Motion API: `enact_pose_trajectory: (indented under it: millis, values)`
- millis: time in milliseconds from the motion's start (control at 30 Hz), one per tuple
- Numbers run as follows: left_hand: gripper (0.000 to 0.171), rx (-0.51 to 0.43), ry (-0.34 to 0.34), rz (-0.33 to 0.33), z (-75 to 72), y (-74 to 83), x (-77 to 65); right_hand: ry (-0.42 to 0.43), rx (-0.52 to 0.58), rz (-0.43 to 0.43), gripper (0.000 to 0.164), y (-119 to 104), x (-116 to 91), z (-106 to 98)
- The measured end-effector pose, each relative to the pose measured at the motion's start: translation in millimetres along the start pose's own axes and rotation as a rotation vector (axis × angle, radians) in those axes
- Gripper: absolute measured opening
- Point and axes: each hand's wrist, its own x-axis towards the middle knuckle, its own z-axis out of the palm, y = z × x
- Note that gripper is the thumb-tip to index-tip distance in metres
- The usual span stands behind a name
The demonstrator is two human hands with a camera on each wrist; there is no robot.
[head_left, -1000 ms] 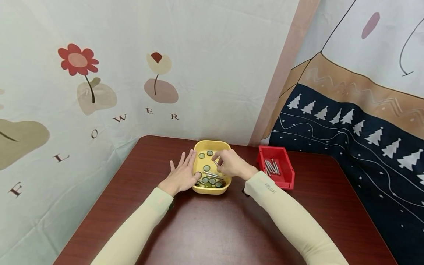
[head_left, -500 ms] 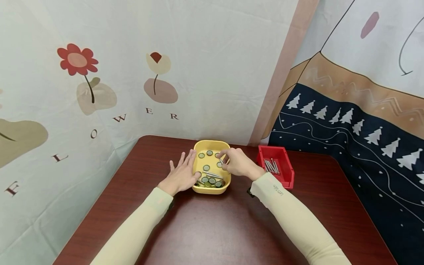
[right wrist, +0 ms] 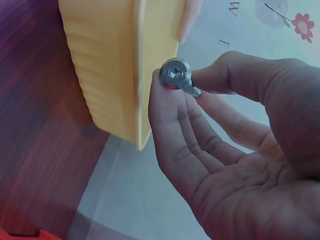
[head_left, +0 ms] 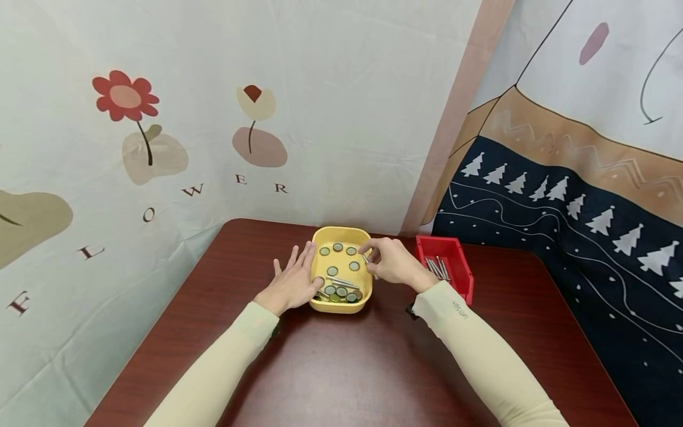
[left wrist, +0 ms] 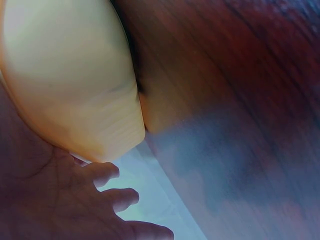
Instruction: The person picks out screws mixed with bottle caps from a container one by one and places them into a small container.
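Between the thumb and fingertips of my right hand [head_left: 395, 261] a silver socket-head bolt [right wrist: 175, 74] is pinched, its round head facing the right wrist camera. That hand hangs over the right rim of a yellow tub [head_left: 341, 308]. My left hand [head_left: 290, 286] rests against the tub's left side, fingers straight and spread, thumb over the rim. Inside the tub lie several small round grey-green discs [head_left: 341, 291] and a few long bolts [head_left: 343, 282], mostly near the front. In the left wrist view, the left palm and fingers [left wrist: 125, 197] are beside the tub wall.
A red bin [head_left: 465, 267] with several silver bolts [head_left: 437, 268] stands to the right, partly behind the right forearm. Both containers sit on a dark red-brown table [head_left: 331, 367]. A printed cloth [head_left: 341, 118] hangs behind the table.
My right hand has moved right with the bolt, from over the tub's middle to its right rim, uncovering discs on that side. The left hand has stayed put.
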Motion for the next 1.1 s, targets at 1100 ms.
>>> enact_pose_trajectory:
  millis: [1100]
  values:
    - [0.094,-0.007,-0.002,0.001,-0.2,0.1,-0.2,0.055,0.118,0.114,0.035,30.4,-19.3,-29.9]
